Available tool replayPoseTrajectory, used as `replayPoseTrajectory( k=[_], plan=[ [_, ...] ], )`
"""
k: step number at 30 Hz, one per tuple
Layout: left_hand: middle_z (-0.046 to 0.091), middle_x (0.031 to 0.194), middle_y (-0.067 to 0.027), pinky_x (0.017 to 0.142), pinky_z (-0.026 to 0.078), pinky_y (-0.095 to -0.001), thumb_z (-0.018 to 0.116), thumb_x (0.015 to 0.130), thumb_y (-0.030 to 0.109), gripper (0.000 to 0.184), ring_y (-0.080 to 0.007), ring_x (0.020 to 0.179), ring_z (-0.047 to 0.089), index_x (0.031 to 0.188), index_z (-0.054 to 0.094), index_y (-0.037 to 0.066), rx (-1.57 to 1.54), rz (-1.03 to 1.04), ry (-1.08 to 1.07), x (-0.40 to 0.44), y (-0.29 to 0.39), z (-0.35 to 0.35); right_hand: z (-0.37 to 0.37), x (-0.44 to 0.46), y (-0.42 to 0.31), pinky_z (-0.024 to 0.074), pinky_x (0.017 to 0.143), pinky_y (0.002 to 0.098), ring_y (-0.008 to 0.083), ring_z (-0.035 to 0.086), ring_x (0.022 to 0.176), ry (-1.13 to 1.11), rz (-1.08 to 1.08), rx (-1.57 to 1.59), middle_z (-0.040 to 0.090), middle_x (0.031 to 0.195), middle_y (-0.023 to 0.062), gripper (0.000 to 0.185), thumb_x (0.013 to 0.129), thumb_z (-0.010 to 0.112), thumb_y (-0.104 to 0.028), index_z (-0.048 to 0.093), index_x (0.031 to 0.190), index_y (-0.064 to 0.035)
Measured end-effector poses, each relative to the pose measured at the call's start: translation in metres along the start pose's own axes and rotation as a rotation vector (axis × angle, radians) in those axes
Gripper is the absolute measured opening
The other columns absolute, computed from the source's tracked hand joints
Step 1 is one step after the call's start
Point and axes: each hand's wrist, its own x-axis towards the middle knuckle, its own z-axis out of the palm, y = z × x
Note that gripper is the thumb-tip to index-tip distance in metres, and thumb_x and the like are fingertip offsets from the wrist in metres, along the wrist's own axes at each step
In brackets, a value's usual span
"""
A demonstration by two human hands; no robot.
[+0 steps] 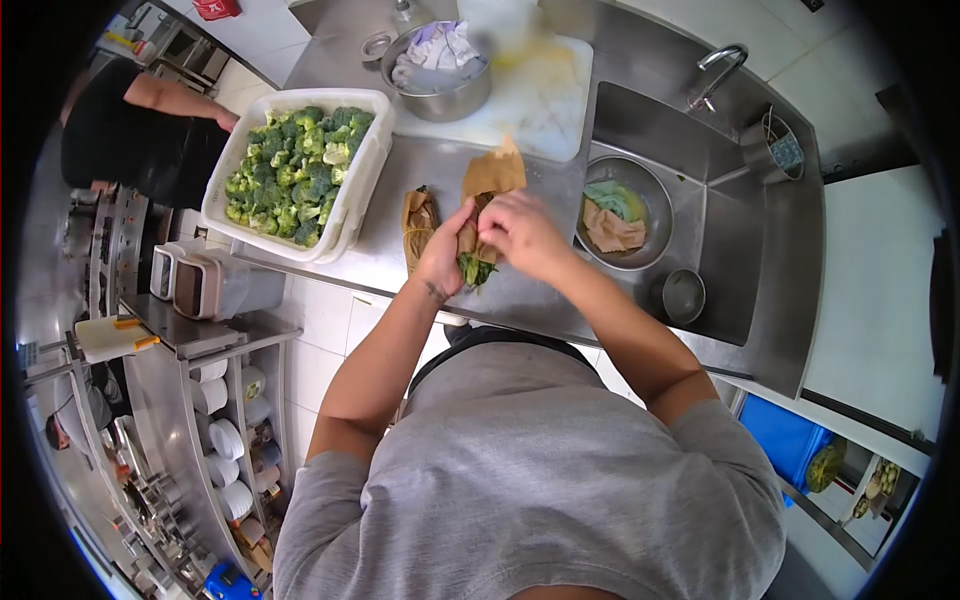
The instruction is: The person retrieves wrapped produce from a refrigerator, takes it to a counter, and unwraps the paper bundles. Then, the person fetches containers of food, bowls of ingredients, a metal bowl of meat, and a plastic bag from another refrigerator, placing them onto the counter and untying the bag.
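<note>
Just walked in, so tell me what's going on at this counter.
A person's left hand holds a bundle of leafy greens partly covered in brown paper, with the right hand curled against it; whether it's being wrapped or unwrapped isn't clear. Another paper-covered bundle lies on the counter to the left, near a tub of broccoli.

Brown paper [493, 172] partly wraps leafy greens [476, 270]; leaves protrude nearside.
</note>
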Motion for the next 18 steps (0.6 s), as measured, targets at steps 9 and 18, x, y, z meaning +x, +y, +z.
replayPoseTrajectory(
  k=[9, 18],
  plan=[
    [0.061, 0.104, -0.0149, 0.084, 0.049, -0.0400, 0.038, 0.097, 0.026, 0.033, -0.0278, 0.093, 0.060, 0.113, 0.051, 0.000, -0.062, 0.129, 0.213, 0.053, 0.001, 0.018, -0.006, -0.043, -0.022, 0.0400, 0.078, 0.0374, 0.0266, 0.058, 0.078, -0.446, -0.143, -0.313, 0.060, 0.075, 0.0095, 0.007, 0.076, 0.054, -0.013, 0.055, 0.079, -0.0069],
    [0.054, 0.121, -0.0126, 0.099, 0.038, -0.0416, 0.033, 0.099, 0.029, 0.039, -0.0284, 0.111, 0.051, 0.123, 0.044, 0.002, -0.226, 0.143, 0.227, 0.059, 0.027, 0.003, -0.045, -0.071, 0.032, 0.0402, 0.082, 0.0357, 0.0232, 0.057, 0.088, -0.391, 0.006, -0.655, 0.061, 0.085, 0.0088, 0.015, 0.074, 0.054, -0.014, 0.059, 0.087, -0.0061]
  ],
)
